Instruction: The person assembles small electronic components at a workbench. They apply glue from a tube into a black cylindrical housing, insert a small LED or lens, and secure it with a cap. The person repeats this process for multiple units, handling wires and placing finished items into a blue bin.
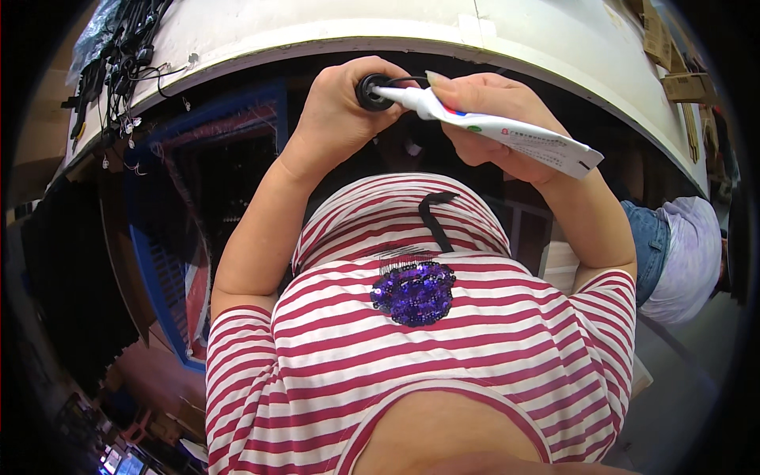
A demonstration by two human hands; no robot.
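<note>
My left hand (339, 103) is closed around a small black round part (363, 90) with a hollow end turned toward me. In my right hand (507, 99) is a white squeeze tube (526, 138) with a long narrow nozzle, gripped between thumb and fingers. The nozzle's tip sits at the mouth of the black part, seemingly just inside it. A thin black wire (409, 78) curves between the two hands, and where it ends is hidden. Both hands are held up at the near edge of a white tabletop (332, 28).
At the far left of the tabletop lies a bundle of black cables (134, 55), several ends dangling over the edge. A blue-framed crate (161, 289) stands below on the left. Cardboard boxes (687, 87) are at the upper right. Another person (673, 253) is on the right.
</note>
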